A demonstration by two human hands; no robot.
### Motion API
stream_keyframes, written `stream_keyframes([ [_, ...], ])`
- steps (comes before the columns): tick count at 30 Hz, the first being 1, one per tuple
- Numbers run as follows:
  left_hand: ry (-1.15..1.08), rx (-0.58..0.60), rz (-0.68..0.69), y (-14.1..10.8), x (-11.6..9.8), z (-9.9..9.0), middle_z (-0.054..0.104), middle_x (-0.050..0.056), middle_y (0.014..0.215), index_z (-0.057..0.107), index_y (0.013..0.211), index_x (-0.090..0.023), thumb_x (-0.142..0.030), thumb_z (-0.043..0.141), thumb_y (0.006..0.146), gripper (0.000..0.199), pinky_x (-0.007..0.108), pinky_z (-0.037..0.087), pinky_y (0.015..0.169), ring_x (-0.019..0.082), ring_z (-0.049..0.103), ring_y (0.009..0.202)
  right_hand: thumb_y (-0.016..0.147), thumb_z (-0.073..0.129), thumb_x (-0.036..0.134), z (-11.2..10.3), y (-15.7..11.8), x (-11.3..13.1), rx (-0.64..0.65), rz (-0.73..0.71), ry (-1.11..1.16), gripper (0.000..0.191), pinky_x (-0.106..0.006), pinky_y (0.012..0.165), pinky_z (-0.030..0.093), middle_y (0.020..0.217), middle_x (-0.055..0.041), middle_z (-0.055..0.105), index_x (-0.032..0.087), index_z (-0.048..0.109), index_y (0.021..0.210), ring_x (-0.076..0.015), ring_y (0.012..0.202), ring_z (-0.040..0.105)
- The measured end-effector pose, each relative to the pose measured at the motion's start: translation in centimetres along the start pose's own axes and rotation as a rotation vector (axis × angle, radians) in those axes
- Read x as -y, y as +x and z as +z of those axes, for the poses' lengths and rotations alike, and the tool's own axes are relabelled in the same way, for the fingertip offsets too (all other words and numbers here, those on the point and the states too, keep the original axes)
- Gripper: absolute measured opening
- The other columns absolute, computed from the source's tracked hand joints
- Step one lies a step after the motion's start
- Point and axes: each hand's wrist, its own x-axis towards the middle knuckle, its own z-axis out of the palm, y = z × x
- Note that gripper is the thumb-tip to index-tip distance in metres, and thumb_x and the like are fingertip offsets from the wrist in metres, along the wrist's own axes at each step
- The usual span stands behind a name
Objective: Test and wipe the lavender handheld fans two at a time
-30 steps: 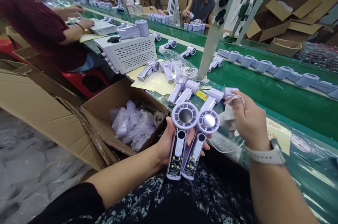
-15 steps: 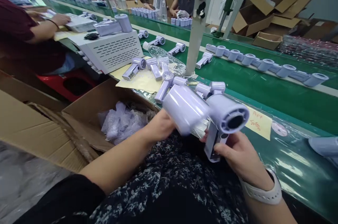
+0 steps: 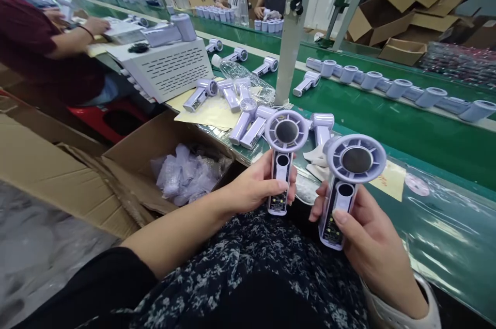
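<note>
Two lavender handheld fans are held upright side by side, their round grilles and open handle fronts facing me. My left hand (image 3: 258, 184) is wrapped round the handle of the left fan (image 3: 287, 132), thumb on its front. Around the handle of the right fan (image 3: 355, 159) my right hand (image 3: 372, 236) is closed, with the thumb below the button. Circuit parts show inside both handles. Behind them, several more lavender fans (image 3: 242, 121) lie on the bench edge, some on a yellow paper (image 3: 209, 114).
A green conveyor (image 3: 437, 135) carries fans and a row of lavender parts. A grey post (image 3: 289, 50) rises from the bench. A cardboard box (image 3: 132, 148) with plastic bags stands lower left. A metal case (image 3: 170, 68) and a co-worker's arm (image 3: 73, 40) are at left.
The left fan has swung from sideways to upright, its grille now facing me. My right hand has shifted slightly right and turned its fan's front towards me.
</note>
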Motion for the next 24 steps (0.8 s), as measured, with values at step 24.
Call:
stream_keyframes([
  [24,0.034,-0.036,-0.022,0.4,1.4,0.5,0.061,-0.001,0.096,0.051,0.113,-0.021,-0.031,0.082,0.081,0.046,0.029,0.057,0.064,0.013,0.066,0.072,0.087,0.081,0.036,0.1,0.4,-0.6,-0.082,0.051,0.215,0.031,-0.026,0.069,0.057,0.090,-0.0041,0.073,0.023,0.074,0.114,-0.0155,0.075,0.066],
])
